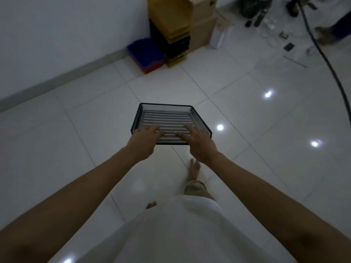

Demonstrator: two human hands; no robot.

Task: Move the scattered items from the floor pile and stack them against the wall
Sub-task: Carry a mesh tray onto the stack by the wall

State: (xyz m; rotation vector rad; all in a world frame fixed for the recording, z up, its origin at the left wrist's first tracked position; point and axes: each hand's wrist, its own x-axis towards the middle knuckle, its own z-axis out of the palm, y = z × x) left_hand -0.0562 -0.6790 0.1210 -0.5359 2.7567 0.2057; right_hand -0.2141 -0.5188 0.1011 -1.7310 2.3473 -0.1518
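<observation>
A black wire-mesh tray (167,114) is carried level above the white tiled floor, in the middle of the view. My left hand (146,140) grips its near left edge, fingers lying over the mesh bottom. My right hand (197,141) grips the near right edge the same way. Against the wall ahead stands a stack of yellow and black trays (171,31), with a blue bin on an orange one (145,54) beside it.
Cardboard boxes (204,21) and a white box (221,36) stand right of the stack. Small items and bottles lie scattered on the floor at top right (273,29), where another person's foot (325,36) shows. A black cable (326,57) curves down the right side.
</observation>
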